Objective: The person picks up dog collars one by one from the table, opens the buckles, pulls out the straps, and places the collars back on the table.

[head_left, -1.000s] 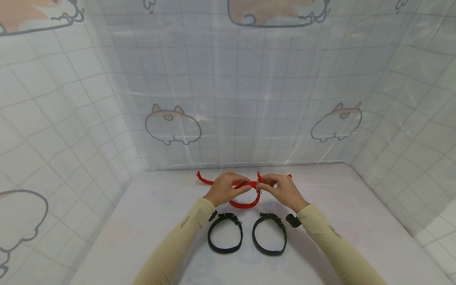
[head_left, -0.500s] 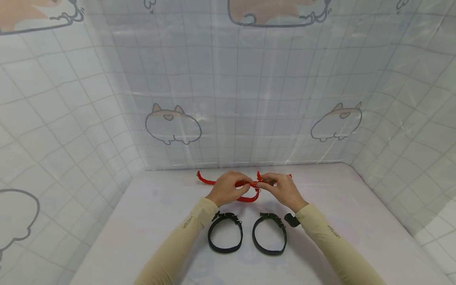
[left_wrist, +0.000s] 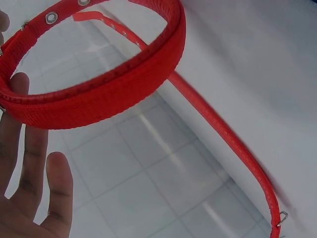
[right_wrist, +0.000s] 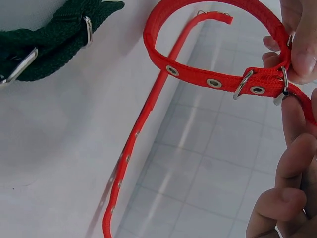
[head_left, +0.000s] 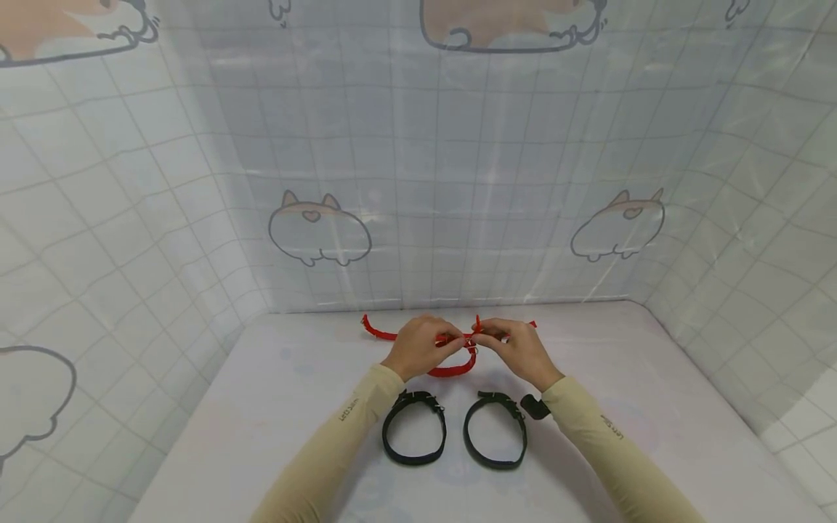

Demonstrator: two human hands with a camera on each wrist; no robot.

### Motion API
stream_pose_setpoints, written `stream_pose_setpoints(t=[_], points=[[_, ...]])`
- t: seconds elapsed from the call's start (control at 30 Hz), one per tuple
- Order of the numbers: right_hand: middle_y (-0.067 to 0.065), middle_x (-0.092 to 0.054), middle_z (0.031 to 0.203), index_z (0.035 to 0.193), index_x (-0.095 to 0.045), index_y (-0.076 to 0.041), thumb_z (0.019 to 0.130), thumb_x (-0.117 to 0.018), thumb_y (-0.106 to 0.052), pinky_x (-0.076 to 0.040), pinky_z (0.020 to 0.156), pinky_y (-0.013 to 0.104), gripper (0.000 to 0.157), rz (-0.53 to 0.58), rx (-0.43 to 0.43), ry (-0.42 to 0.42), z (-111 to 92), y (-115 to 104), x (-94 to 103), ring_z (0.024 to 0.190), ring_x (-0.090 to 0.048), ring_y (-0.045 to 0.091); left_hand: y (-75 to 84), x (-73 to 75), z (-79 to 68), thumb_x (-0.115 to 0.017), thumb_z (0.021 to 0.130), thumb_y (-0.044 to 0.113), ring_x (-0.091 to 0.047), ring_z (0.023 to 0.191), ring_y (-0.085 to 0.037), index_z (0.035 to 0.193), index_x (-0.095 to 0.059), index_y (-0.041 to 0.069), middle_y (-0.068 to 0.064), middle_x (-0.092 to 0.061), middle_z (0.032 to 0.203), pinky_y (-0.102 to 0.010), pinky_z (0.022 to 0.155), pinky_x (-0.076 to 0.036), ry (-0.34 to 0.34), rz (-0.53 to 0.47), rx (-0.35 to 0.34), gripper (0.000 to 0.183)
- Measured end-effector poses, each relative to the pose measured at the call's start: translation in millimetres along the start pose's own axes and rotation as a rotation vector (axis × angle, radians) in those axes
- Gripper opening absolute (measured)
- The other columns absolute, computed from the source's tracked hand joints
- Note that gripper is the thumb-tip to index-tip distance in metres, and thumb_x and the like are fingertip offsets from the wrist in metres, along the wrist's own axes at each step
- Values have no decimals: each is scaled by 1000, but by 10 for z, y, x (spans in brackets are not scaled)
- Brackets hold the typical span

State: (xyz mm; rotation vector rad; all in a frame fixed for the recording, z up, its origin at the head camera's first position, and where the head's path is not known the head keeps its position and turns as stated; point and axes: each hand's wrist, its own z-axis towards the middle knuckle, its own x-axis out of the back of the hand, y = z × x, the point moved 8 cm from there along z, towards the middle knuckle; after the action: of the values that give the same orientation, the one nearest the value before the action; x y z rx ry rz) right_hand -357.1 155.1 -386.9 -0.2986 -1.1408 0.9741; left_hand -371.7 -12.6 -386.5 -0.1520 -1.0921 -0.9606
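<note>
Between my two hands is a red collar (head_left: 451, 372) bent into a loop, with metal eyelets, a buckle and a D-ring. My left hand (head_left: 418, 347) pinches the loop beside the buckle with thumb and fingers. From the other side my right hand (head_left: 519, 350) pinches the strap's tail where it leaves the buckle. In the right wrist view the collar (right_wrist: 213, 83) shows its eyelets and the buckle between the fingertips. The left wrist view shows the wide band of the collar (left_wrist: 99, 110) close up, with some fingers of the left hand extended below it.
A second red collar (head_left: 379, 333) lies stretched out behind the hands, near the table's back edge. Two dark green collars, a left one (head_left: 412, 460) and a right one (head_left: 500, 463), lie as buckled loops in front. Printed sheeting (head_left: 471, 240) rises behind the table (head_left: 261, 436).
My left hand has shifted slightly right, closer to the right hand. The red loop has tilted and moved a little, and its tail stands more upright at the right fingertips. The other collars stay put.
</note>
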Motion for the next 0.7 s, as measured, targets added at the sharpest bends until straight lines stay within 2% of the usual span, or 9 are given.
stream_pose_setpoints(t=[0.17,0.47,0.7], points=[[-11,-74,96,110,-79,-16,91,-77,-33,-52,67,32,26,11,-22,-9,0,15,-2,83,-64,12,-4,-19,15,-72,96,35,-62,85,-5,101,-80,24,15,-74,93,-26,76,-50,-9,3,10,15],[-13,-74,93,106,-79,-21,90,-77,-34,-52,66,32,21,21,3,-13,25,-23,-7,82,-64,11,45,-20,68,-75,93,34,-61,80,-5,98,-82,23,13,-73,90,-24,71,-49,8,16,-18,14],[-13,-74,92,103,-79,-23,90,-77,-30,-51,65,29,15,15,27,-15,41,-45,-14,81,-62,11,36,-35,61,-69,95,28,-58,77,-4,94,-76,22,14,-71,87,-25,72,-49,7,14,0,9]])
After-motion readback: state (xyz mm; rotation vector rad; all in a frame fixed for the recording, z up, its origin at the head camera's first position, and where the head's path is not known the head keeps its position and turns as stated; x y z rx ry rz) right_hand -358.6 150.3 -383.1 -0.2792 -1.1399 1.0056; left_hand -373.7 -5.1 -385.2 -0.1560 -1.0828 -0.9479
